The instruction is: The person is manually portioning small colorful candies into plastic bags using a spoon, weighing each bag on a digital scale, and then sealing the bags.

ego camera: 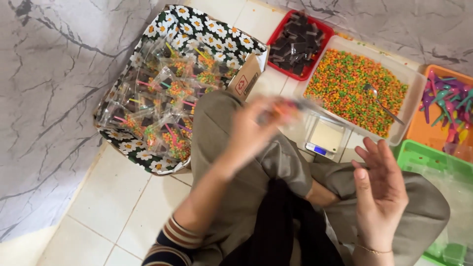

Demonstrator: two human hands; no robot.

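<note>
Down on the tiled floor, a person sits cross-legged with stuff laid out all around. The left hand (251, 132) is blurry, but it looks pinched around a small clear packet (288, 109) with orange and dark bits inside, held up over the knee, just in front of a little digital scale (324, 138) with a pale square plate. The right hand (380, 189) is empty, palm up, fingers spread loose, hovering above the other knee. Far left there's a cardboard box (249, 76) lined with black daisy-print fabric, with a red square symbol on its brown flap, piled with filled packets (162, 106) in clear plastic with coloured sticks poking out. Past the scale sits a white tray (415, 83) of tiny orange, green and yellow candy beads with a metal spoon (382, 101) stuck in. Behind that, a red tray (276, 34) holds dark chocolate-looking squares. To the right, an orange bin (419, 130) has small plastic spoons in purple, teal and pink, and a green bin (414, 155) holds clear bags.
</note>
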